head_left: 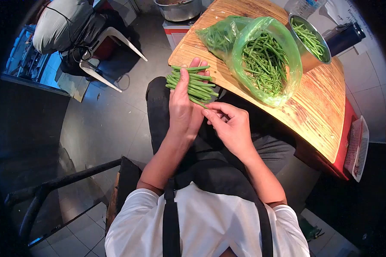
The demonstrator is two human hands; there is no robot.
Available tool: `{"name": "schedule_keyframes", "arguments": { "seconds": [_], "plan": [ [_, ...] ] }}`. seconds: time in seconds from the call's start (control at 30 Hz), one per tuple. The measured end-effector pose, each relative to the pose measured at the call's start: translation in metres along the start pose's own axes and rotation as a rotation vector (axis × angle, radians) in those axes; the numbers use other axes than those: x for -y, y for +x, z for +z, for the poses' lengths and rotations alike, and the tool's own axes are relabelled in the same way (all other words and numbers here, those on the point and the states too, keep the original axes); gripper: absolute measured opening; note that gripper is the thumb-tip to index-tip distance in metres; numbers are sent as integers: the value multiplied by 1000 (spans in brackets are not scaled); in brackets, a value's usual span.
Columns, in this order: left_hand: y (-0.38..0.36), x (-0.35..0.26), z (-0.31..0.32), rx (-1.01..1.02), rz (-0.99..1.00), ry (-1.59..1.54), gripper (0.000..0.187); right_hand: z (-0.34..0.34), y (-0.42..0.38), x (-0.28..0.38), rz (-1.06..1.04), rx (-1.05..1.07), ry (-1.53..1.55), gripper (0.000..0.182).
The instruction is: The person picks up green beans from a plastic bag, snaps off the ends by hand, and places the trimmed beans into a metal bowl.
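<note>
A bundle of trimmed green beans (194,83) lies across the palm of my left hand (182,100), pinned there by the thumb. The fingers show behind the beans. My right hand (232,124) is just below, with thumb and index finger pinched on the end of one bean at the bundle's lower edge. On the wooden table (326,122) to the right, a green plastic bag (287,92) stands open with many beans and short pieces inside. Behind it, a metal container (313,62) holds more green beans.
A dark cylindrical flask (346,38) and a clear plastic bottle (302,7) are at the table's back right. A large metal pot (179,9) stands beyond the table. Another person sits on a white plastic chair (111,32) at upper left. A white basket (359,147) is beside the table.
</note>
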State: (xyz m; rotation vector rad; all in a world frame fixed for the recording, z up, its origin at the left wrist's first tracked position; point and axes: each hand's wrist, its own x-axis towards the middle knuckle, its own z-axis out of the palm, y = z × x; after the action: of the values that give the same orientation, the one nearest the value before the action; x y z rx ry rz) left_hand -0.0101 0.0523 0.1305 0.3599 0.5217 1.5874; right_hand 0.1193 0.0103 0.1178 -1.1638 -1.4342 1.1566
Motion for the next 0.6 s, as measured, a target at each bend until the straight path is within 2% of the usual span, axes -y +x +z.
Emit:
{"name": "schedule_keyframes", "arguments": {
  "seconds": [0.13,0.2,0.27,0.3,0.37,0.5,0.6],
  "plan": [
    [-2,6,0,-20,109,228,51,3,4,2,-108,-44,-117,12],
    [-3,7,5,-42,124,202,48,5,4,2,-148,-54,-158,10],
    [-6,9,7,-63,135,176,45,8,3,-2,33,-110,261,11],
    [-9,10,7,-52,84,137,45,9,2,-5,33,-112,260,11],
    [-11,12,4,-36,35,97,45,12,2,-11,227,-159,673,14],
    [-10,8,-1,-37,-62,33,45,12,-6,6,268,-134,768,17],
    [-5,3,-1,-18,32,-4,40,-1,-3,17,343,-64,824,17]
  ]
}}
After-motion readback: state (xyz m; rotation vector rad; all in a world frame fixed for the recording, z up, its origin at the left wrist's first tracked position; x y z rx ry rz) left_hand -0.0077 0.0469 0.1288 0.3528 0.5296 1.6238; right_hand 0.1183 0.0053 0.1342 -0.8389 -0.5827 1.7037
